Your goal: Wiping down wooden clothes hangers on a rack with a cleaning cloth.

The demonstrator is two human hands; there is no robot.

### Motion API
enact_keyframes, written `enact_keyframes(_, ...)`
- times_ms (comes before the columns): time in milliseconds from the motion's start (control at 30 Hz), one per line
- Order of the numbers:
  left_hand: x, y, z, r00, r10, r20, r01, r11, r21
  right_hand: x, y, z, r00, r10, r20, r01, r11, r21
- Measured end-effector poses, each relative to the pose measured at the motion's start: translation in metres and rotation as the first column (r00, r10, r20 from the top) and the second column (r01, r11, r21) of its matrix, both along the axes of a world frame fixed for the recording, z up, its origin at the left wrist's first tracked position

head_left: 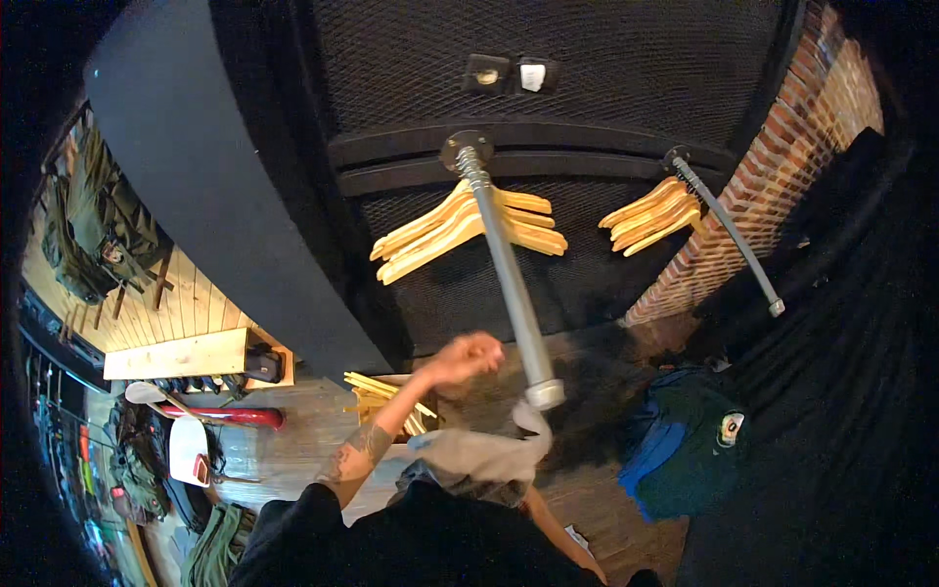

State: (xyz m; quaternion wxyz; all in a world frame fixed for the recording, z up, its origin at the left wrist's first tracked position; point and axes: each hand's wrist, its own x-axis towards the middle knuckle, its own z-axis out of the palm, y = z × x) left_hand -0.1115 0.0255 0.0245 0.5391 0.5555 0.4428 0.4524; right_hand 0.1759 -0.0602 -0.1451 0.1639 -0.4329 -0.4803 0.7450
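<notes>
My left hand (468, 358) is raised beside the grey pipe rail (509, 274), left of its capped end. Motion smears its fingers, so their state is unclear. A pale grey garment (479, 455) spreads in front of my body, also blurred, with one end up by the pipe's cap. My right forearm (562, 538) runs up to this cloth, which hides the right hand; whether it grips the fabric does not show. Several wooden hangers (460, 230) hang at the rail's far end, near the black mesh wall.
On the right, a second pipe rail (729, 225) carries more wooden hangers (655, 213). Dark green and blue clothes (685, 445) lie below it. Beneath my left arm stands a box of wooden hangers (377, 401). A dark pillar (245, 186) rises at left, with paddles (188, 450) and bags beyond.
</notes>
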Motion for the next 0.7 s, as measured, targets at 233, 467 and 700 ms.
enact_keyframes(233, -0.044, 0.108, 0.003, 0.553, 0.485, 0.677, -0.392, 0.869, -0.302, 0.064, 0.060, 0.012, 0.995, -0.081, -0.052, 0.081, 0.997, -0.001)
enact_keyframes(467, -0.043, 0.154, 0.020, 0.424, 0.534, 0.731, -0.494, 0.813, -0.308, 0.118, 0.111, 0.025, 0.970, -0.235, -0.063, 0.237, 0.971, 0.024)
enact_keyframes(700, -0.020, 0.156, 0.049, 0.378, 0.446, 0.811, -0.552, 0.812, -0.189, 0.140, 0.133, 0.032, 0.951, -0.303, -0.068, 0.306, 0.951, 0.044)
